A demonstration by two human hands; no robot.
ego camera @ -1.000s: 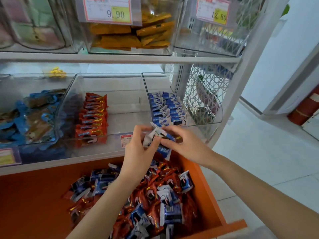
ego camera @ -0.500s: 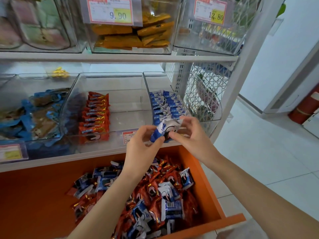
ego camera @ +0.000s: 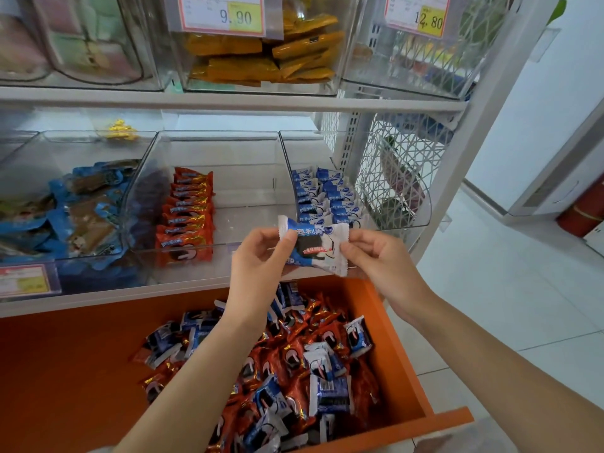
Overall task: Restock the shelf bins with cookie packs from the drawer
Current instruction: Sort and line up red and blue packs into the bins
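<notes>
A white store shelf [ego camera: 228,103] is standing over pale floor tiles, with clear bins lining its tiers. In front of the lower tier, a blue-and-white cookie pack [ego camera: 313,246] is being held face-up in the air between both hands. The left hand [ego camera: 258,256] is pinching its left crimped edge and the right hand [ego camera: 376,259] is pinching its right edge, near the front lip of the right bin [ego camera: 421,204]. That bin is holding two short rows of matching blue packs [ego camera: 327,197] along its left side, with the rest looking bare. The middle bin [ego camera: 242,178] beside it is carrying a single row of red packs [ego camera: 188,217] against its left wall and is likewise mostly unfilled. Below, the orange drawer [ego camera: 65,371] is standing open with a loose heap of mixed packs [ego camera: 294,364], red and blue. The restocking is looking partway done at best — both bins are wanting many more packs, and the drawer is far from emptied.
</notes>
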